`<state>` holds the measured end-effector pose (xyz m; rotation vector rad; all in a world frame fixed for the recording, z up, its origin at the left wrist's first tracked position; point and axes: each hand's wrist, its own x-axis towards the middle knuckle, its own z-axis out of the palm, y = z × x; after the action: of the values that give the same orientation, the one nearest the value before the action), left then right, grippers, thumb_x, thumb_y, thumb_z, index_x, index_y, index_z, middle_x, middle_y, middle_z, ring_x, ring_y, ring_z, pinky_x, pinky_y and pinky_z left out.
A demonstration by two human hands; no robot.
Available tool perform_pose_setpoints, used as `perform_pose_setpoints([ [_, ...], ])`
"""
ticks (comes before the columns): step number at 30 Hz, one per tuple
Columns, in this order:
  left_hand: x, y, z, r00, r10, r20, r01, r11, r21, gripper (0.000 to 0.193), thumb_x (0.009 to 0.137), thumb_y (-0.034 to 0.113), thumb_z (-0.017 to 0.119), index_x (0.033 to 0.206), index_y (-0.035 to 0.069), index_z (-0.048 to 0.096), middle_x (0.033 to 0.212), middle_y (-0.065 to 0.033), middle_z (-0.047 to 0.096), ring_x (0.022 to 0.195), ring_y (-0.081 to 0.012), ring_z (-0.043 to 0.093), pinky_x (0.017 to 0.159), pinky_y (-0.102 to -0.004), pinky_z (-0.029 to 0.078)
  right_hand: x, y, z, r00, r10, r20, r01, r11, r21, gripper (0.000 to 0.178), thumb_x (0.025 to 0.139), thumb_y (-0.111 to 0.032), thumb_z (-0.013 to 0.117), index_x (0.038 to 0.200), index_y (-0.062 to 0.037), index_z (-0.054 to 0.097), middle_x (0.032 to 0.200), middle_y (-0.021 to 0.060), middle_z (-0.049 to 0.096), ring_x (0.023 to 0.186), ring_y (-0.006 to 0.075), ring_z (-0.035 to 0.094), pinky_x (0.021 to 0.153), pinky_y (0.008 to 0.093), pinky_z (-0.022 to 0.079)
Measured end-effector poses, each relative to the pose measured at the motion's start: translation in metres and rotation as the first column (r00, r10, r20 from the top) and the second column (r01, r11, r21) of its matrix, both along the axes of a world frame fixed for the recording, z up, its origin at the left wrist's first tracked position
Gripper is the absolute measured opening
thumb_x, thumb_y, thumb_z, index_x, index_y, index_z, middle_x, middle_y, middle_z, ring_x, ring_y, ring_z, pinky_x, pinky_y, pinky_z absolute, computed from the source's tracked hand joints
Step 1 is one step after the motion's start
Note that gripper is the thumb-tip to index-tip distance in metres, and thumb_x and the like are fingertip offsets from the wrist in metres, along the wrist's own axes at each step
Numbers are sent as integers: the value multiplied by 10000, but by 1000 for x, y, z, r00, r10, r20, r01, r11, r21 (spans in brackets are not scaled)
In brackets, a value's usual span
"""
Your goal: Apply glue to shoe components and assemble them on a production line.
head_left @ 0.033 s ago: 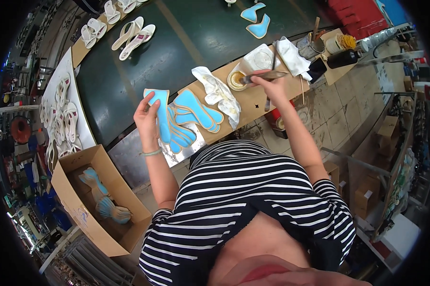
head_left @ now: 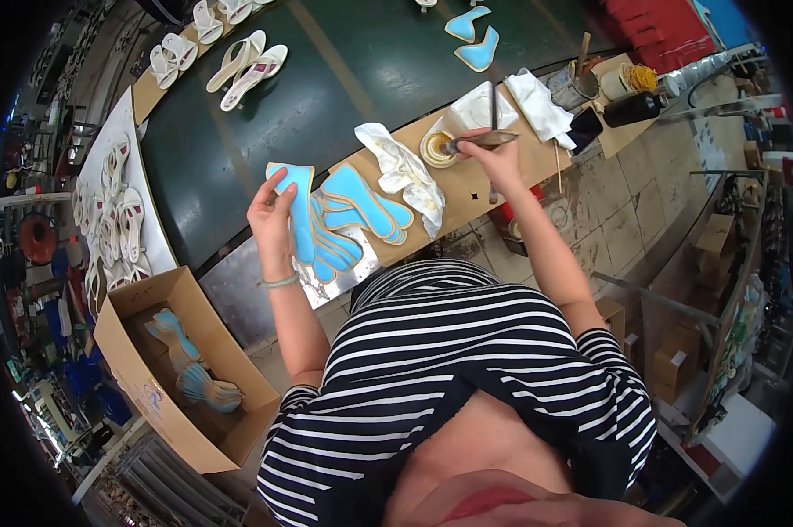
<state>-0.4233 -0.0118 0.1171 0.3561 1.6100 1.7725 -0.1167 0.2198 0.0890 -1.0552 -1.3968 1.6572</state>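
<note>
The left hand [head_left: 271, 213] has its grip closed on a blue sole [head_left: 297, 180], beside other soles [head_left: 367, 206] at the surface [head_left: 388, 83] edge. The right hand [head_left: 499, 167] holds a brush [head_left: 495, 138] firmly, its end over the jar [head_left: 430, 155].

I'm looking into a shoe workshop: white sandals [head_left: 179, 49] line the surface's [head_left: 379, 97] far-left edge, blue sole-shaped pieces [head_left: 358, 190] its near edge.
</note>
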Motion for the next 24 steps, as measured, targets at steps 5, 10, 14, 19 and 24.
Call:
perform_pose_setpoints([
  [5, -4, -22, -6, 995, -85, -52, 84, 996, -20, 475, 785, -100, 678, 1241, -20, 577, 1033, -51, 621, 838, -105, 619, 746, -233, 511, -33, -5, -20, 819, -131, 558, -124, 910, 396, 186, 729, -101, 773, 869, 12, 723, 709, 121, 703, 641, 173, 679, 609, 315, 524],
  [10, 0, -29, -14, 998, -53, -30, 54, 998, 43, 575, 749, -120, 686, 1292, -19, 524, 1043, -77, 650, 855, -135, 642, 779, -261, 530, -47, -5, -39, 699, -214, 682, -189, 865, 465, 183, 716, -84, 763, 869, 8, 724, 686, 133, 693, 641, 168, 683, 607, 318, 526],
  [14, -10, -31, -25, 995, -103, 2, 103, 994, -32, 550, 738, -122, 682, 1259, -28, 530, 1019, -97, 682, 869, -151, 657, 785, -279, 540, -38, 17, -26, 867, 11, 499, -78, 990, 114, 189, 722, -38, 749, 876, 60, 700, 706, 115, 698, 653, 169, 689, 604, 293, 539],
  [19, -16, -36, -20, 980, -178, 85, 180, 983, -20, 461, 752, -109, 675, 1189, -39, 544, 992, -98, 691, 875, -144, 658, 784, -272, 537, -34, 12, 29, 997, -50, 67, 43, 995, 94, 163, 743, -12, 736, 867, 82, 689, 759, 119, 700, 665, 157, 689, 584, 243, 539],
  [24, -12, -21, -20, 952, -279, 125, 280, 960, 10, 428, 774, -96, 666, 1181, -33, 547, 990, -88, 690, 883, -136, 654, 794, -258, 529, -28, 16, -25, 944, -79, 321, -10, 964, 265, 157, 728, -39, 752, 816, 80, 699, 715, 97, 695, 635, 142, 677, 565, 258, 532],
])
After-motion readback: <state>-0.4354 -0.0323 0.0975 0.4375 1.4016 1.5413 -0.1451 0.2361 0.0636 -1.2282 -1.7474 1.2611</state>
